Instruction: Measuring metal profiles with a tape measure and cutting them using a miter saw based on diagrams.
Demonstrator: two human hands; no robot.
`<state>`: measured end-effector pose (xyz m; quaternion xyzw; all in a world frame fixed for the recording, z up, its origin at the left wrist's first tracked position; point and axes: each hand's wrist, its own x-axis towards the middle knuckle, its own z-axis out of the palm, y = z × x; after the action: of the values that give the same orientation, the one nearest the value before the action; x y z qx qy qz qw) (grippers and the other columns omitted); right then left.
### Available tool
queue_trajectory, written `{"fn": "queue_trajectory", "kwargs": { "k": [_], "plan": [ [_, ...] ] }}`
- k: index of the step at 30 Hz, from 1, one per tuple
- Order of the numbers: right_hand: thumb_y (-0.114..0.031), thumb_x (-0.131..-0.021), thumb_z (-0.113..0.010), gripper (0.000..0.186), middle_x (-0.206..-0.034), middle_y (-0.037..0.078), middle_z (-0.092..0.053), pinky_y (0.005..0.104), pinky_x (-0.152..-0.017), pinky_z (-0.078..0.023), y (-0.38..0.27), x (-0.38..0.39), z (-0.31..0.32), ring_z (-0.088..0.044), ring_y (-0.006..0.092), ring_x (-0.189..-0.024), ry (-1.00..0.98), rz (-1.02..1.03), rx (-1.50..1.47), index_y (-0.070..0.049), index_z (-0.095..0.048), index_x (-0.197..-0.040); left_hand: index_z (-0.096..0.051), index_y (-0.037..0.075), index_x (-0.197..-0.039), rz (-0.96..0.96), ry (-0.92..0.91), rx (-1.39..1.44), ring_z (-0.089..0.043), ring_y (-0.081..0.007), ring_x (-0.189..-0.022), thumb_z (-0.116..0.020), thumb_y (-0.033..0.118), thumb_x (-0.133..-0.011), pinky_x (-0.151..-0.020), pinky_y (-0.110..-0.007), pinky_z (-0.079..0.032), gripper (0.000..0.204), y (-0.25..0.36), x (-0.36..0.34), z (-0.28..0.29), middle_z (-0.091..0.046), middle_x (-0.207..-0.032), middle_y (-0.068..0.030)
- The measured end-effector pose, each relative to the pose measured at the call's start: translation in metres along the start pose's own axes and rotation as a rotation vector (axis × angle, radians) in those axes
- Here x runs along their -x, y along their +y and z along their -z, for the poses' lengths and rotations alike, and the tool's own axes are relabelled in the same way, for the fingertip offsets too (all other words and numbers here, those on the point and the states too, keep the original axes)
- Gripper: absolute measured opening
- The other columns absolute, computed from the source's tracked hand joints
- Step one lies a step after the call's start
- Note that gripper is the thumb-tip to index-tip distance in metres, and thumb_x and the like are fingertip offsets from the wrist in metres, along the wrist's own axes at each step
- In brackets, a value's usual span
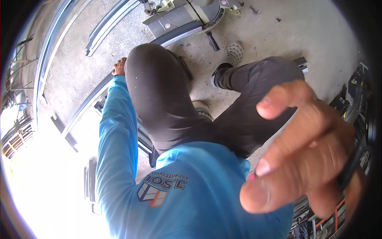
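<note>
Beside my bent left knee, my left hand (118, 67) has its fingers curled on a long grey metal profile (86, 104). My right hand (296, 151) is large and slightly blurred, close to the camera at the lower right. Its thumb and a finger are pinched on a small pink thing (252, 176), mostly hidden, so I cannot make out what it is. My index finger is bent above them.
A grey machine (171, 23) with a black handle (213, 41) lies at the top. Curved-looking long metal lengths (53, 47) lie on the concrete floor (298, 40) at the left. Stacked profiles and dark clutter (350, 103) line the right edge. My sandalled feet (234, 53) rest on the floor.
</note>
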<state>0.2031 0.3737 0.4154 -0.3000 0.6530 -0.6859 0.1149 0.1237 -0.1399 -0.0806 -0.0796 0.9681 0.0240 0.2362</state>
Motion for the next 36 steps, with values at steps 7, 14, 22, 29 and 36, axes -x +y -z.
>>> {"fn": "queue_trajectory", "kwargs": {
  "k": [7,14,22,29,36],
  "plan": [
    [-0.027,-0.105,-0.047,0.028,-0.097,-0.001,-0.073,0.0409,-0.085,-0.047,-0.007,0.012,-0.001,-0.063,0.0131,-0.077,-0.039,0.113,0.033,-0.023,-0.063,-0.129,-0.04,0.023,-0.139,-0.004,-0.017,0.009,-0.038,-0.0384,-0.138,-0.057,0.032,-0.091,-0.102,-0.067,-0.037,0.051,-0.009,-0.001,-0.003,-0.044,-0.146,-0.0074],
    [-0.023,-0.103,-0.05,0.029,-0.096,0.001,-0.073,0.0399,-0.081,-0.047,-0.015,0.013,0.0,-0.062,0.0137,-0.074,-0.05,0.132,0.008,-0.023,-0.062,-0.129,-0.036,0.022,-0.141,-0.012,-0.043,0.024,-0.039,-0.0386,-0.137,-0.059,0.028,-0.089,-0.102,-0.065,-0.038,0.057,-0.014,-0.001,-0.005,-0.042,-0.147,-0.0094],
    [-0.019,-0.1,-0.053,0.031,-0.094,0.003,-0.073,0.0388,-0.076,-0.048,-0.01,0.015,0.003,-0.061,0.0144,-0.07,-0.066,0.124,0.014,-0.022,-0.061,-0.13,-0.032,0.02,-0.144,-0.027,-0.079,0.031,-0.039,-0.0387,-0.137,-0.062,0.023,-0.087,-0.102,-0.063,-0.04,0.065,-0.022,0.001,-0.005,-0.039,-0.147,-0.0116],
    [-0.016,-0.098,-0.055,0.033,-0.092,0.005,-0.073,0.0378,-0.072,-0.048,-0.003,0.012,0.003,-0.061,0.0151,-0.067,-0.077,0.13,0.015,-0.022,-0.06,-0.13,-0.029,0.018,-0.146,-0.052,-0.115,0.026,-0.039,-0.0389,-0.136,-0.065,0.018,-0.084,-0.103,-0.061,-0.041,0.072,-0.026,-0.002,-0.001,-0.037,-0.148,-0.0135],
    [-0.012,-0.096,-0.058,0.036,-0.09,0.007,-0.073,0.0368,-0.068,-0.048,0.0,0.015,0.006,-0.06,0.0157,-0.063,-0.068,0.163,0.01,-0.021,-0.059,-0.131,-0.025,0.017,-0.149,-0.105,-0.166,0.037,-0.039,-0.039,-0.136,-0.067,0.014,-0.082,-0.103,-0.058,-0.042,0.079,-0.029,-0.012,0.0,-0.035,-0.149,-0.0154]
  ]
}}
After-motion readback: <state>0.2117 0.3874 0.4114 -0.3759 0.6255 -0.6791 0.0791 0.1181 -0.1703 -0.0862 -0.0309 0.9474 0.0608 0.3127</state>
